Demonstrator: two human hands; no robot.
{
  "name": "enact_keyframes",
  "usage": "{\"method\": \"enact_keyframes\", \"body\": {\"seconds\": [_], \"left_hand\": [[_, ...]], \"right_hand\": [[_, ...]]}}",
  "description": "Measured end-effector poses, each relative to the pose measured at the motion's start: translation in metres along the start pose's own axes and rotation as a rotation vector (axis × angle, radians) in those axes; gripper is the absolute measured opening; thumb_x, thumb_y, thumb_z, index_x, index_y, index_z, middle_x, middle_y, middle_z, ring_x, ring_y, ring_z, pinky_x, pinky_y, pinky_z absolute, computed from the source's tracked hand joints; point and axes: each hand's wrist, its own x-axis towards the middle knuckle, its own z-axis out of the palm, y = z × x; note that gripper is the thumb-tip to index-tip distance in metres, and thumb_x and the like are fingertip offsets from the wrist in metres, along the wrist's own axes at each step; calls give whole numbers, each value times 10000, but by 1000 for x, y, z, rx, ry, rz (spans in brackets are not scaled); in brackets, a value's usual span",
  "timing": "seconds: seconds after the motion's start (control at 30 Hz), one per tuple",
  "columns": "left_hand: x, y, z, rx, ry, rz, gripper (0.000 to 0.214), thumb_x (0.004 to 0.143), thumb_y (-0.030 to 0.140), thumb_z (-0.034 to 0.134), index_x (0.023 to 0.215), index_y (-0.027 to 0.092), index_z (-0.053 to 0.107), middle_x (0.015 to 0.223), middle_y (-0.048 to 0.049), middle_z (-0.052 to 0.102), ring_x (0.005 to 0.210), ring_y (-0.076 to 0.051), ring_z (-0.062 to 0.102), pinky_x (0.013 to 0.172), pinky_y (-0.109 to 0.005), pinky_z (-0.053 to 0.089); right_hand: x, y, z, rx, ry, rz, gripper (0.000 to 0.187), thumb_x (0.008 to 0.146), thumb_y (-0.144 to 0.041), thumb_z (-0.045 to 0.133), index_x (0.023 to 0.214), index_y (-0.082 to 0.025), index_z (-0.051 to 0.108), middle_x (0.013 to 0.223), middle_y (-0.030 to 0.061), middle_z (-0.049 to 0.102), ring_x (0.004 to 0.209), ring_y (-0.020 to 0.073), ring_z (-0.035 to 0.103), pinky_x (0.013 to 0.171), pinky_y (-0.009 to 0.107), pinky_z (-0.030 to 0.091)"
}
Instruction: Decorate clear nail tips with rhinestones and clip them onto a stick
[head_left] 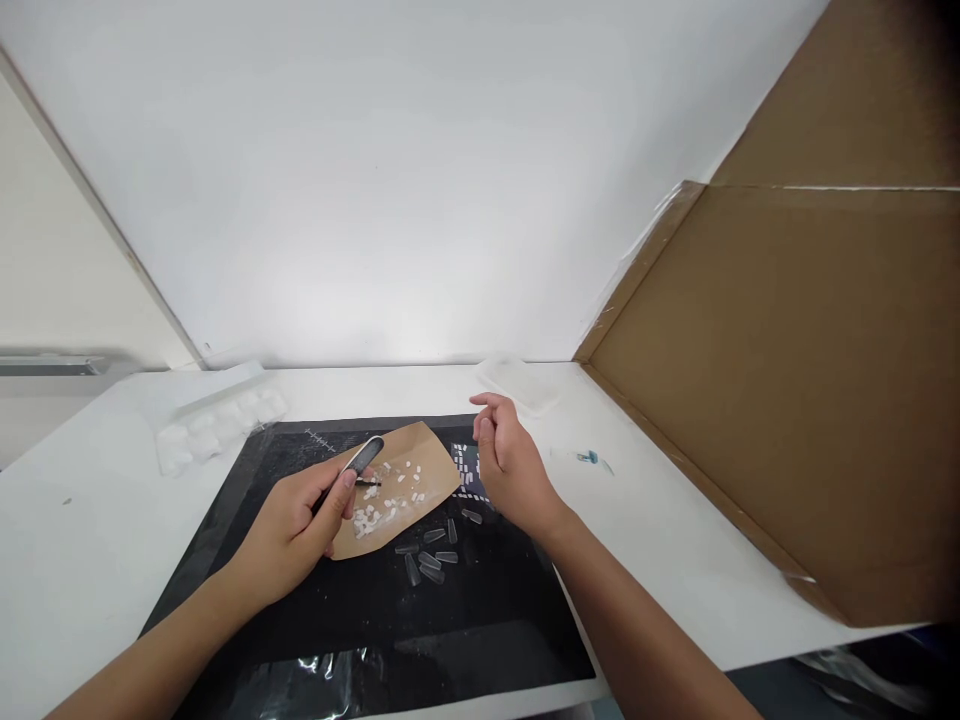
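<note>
Our left grip [289,535] pinches a dark tool [365,457] over the brown paper [414,438], toward 12 o'clock on the black mat [487,610]. The tool's rounded end points between 1 and 2 o'clock along its long axis; the paper's runs from 8 to 2. We judge the tool light and stiff, best held mid-shaft; the paper seems light and bendy, best taken by its edge lest the white chips [365,522] slide. Our right grip [517,472] curls at 3 o'clock of the paper; we cannot tell whether it holds anything.
</note>
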Motion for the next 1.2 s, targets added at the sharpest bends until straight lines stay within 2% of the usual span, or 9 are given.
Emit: {"method": "enact_keyframes", "body": {"seconds": [0.1,0.2,0.4,0.53,0.67,0.8,0.93,1.07,1.2], "left_hand": [[0,-1,0,4,1,-2,371,1065,414,430,770,209,521,601,53,543,477,-107,556,532,-222,456],[0,-1,-1,20,9,9,363,1062,410,436,775,208,529,607,49,544,488,-111,556,539,-222,462],[0,-2,-1,65,11,30,358,1056,416,444,781,206,537,673,34,544,522,-113,565,531,-216,465],[-1,-2,-1,62,8,14,361,1054,423,447,782,206,540,682,38,551,491,-106,570,536,-225,464],[0,0,-2,87,6,20,374,1056,422,441,761,205,521,675,38,563,495,-109,568,567,-234,459],[1,1,-3,133,21,29,386,1057,427,431,754,205,519,648,38,555,502,-117,559,570,-240,444],[2,1,-4,205,53,68,369,1053,430,429,778,207,535,685,20,564,582,-140,571,589,-241,445],[3,3,-5,248,70,90,386,1055,418,412,745,210,511,677,10,566,607,-150,560,610,-248,445],[4,3,-5,262,78,103,376,1053,405,413,750,209,519,673,13,563,594,-143,559,598,-243,436]], "right_hand": [[3,5,-4,-54,-89,-63,278,1066,-252,364,1294,-207,515,960,64,670,864,203,644,789,343,508],[7,13,-8,11,-141,-40,206,1042,-239,457,1210,-226,576,1011,58,750,872,191,722,796,337,554],[15,26,-13,135,-44,76,95,951,-280,656,1021,-238,705,1013,47,799,957,222,776,879,388,616],[15,25,-18,133,-87,87,201,852,-402,802,956,-241,742,904,37,802,836,224,774,797,382,624],[15,20,-23,6,-201,57,184,845,-405,818,846,-238,741,798,11,782,684,178,720,645,308,540],[14,23,-28,-48,-344,60,156,842,-353,817,812,-229,728,784,-1,763,717,159,693,613,264,470],[10,30,-36,49,-562,126,214,820,-406,824,822,-222,716,720,-14,730,641,146,659,559,246,447],[5,28,-46,142,-783,126,171,807,-414,823,876,-260,800,607,-39,660,536,123,578,484,229,387],[-1,18,-50,234,-935,136,171,882,-428,750,883,-279,834,603,-24,681,540,133,623,470,229,407]]}}
